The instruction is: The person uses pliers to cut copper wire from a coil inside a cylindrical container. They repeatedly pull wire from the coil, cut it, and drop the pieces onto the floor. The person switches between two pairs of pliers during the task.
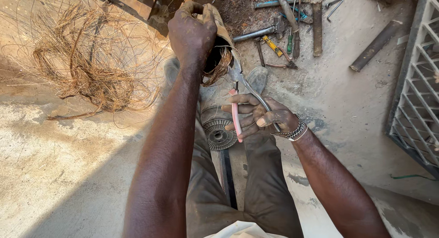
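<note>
Left hand (pixel 192 34) is clamping the top of a motor stator (pixel 218 46), fingers clenched over its rusty casing, holding it tilted on the ground between the feet. Copper winding (pixel 219 66) is spilling out of the open end toward the camera.

Right hand (pixel 263 119) is gripping pliers (pixel 242 89), fingers wrapped around both handles, one pink-sleeved, one bare metal. Pliers' nose is sitting right at the winding bundle; can't tell whether the tips are biting wire or just touching it.

Judgement on doing this step well: bite a small bunch of strands close to the core, not the whole coil. Keep the left hand pressing the casing down so the pull isn't dragging the stator. Pull in line with the slots, not sideways, or strands are likely snapping short. Keep fingers clear of cut wire ends.

Around it: big tangle of pulled copper wire (pixel 87 69) lying to the left on the concrete floor (pixel 59 174). Ribbed disc part (pixel 219 134) lying just under the right hand. Hammer (pixel 260 32), screwdrivers (pixel 286 44) and metal bars (pixel 376 45) scattered beyond, well apart from the work. Grey grille (pixel 418 82) at far right.
</note>
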